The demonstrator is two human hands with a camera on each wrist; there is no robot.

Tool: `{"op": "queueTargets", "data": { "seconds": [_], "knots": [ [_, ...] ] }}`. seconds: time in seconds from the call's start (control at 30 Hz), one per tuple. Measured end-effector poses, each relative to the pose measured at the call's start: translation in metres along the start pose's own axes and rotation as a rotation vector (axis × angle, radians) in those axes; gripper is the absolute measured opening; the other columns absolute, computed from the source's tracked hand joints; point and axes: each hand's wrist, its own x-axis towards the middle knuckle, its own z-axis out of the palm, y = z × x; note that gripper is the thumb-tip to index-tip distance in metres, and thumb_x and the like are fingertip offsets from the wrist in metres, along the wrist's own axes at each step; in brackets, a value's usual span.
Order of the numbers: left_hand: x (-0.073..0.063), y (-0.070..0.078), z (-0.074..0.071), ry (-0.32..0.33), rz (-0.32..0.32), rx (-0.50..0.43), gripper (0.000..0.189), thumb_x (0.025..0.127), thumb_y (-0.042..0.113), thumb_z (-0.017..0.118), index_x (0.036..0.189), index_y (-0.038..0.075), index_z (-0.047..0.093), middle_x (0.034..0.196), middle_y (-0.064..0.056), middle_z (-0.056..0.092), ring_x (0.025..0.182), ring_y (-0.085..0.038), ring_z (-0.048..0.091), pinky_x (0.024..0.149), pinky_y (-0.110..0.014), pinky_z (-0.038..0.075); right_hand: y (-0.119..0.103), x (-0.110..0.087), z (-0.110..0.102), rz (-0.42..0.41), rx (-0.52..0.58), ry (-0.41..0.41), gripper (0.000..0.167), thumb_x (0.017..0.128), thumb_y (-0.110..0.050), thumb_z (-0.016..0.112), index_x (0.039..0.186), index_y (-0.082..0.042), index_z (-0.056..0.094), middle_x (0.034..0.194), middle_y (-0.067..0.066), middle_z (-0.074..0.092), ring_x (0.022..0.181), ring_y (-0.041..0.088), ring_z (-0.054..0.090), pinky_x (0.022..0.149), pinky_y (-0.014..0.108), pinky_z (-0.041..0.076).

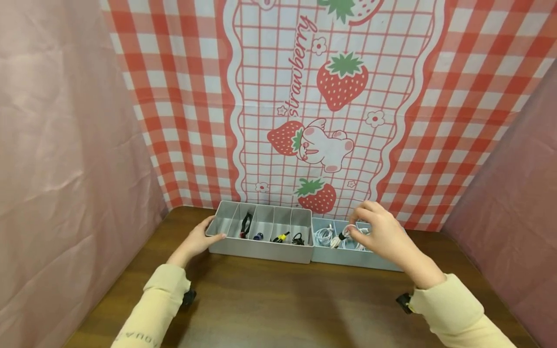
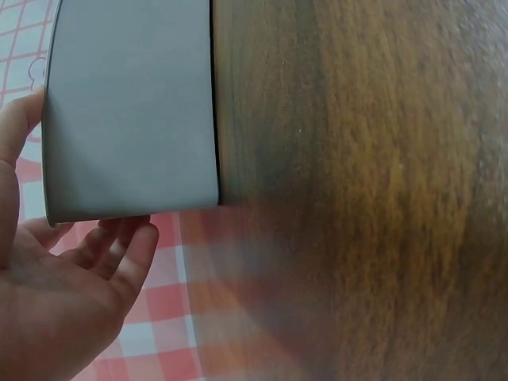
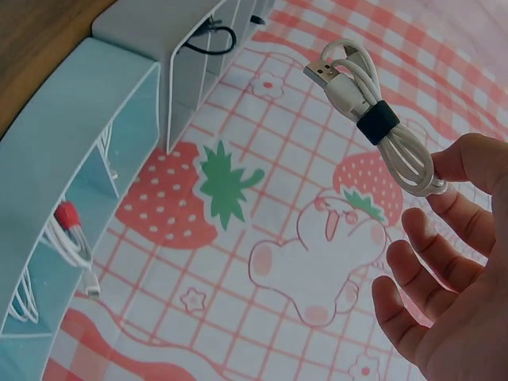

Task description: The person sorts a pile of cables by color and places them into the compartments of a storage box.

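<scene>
My right hand pinches one end of a coiled white USB cable between thumb and index finger, its other fingers apart. A black strap binds the coil, and its metal plug points away from the hand. In the head view the cable overlaps a light blue divided box holding several white cables. My left hand grips the left end of a grey divided box, thumb along the front rim and fingers against the end wall.
The boxes stand end to end at the back of the wooden table. Inside the grey one lie black cables, a yellow-and-black cable and a small dark blue item. A strawberry-print cloth hangs behind; pink curtains flank both sides.
</scene>
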Motion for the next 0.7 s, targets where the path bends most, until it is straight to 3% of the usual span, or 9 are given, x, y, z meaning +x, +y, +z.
{"op": "queueTargets", "data": {
  "seconds": [0.27,0.7],
  "knots": [
    [-0.001,0.0,0.0,0.006,-0.006,0.017,0.079,0.086,0.032,0.067,0.146,-0.002,0.027,0.145,-0.03,0.033,0.133,-0.045,0.031,0.104,-0.058,0.029,0.009,-0.008,-0.006,0.027,0.004,0.033,0.018,0.075,-0.008,0.075,0.08,-0.018,0.062,0.088,-0.004,0.055,0.084,0.016,0.052,0.068,0.04,0.05],
    [0.001,0.0,0.001,-0.007,-0.003,0.01,0.083,0.085,0.036,0.068,0.146,-0.002,0.026,0.146,-0.029,0.031,0.134,-0.045,0.03,0.105,-0.057,0.028,0.031,-0.025,-0.014,0.054,-0.026,0.134,0.02,0.074,-0.008,0.077,0.081,-0.018,0.061,0.093,-0.005,0.058,0.087,0.013,0.053,0.07,0.034,0.047]
  ]
}}
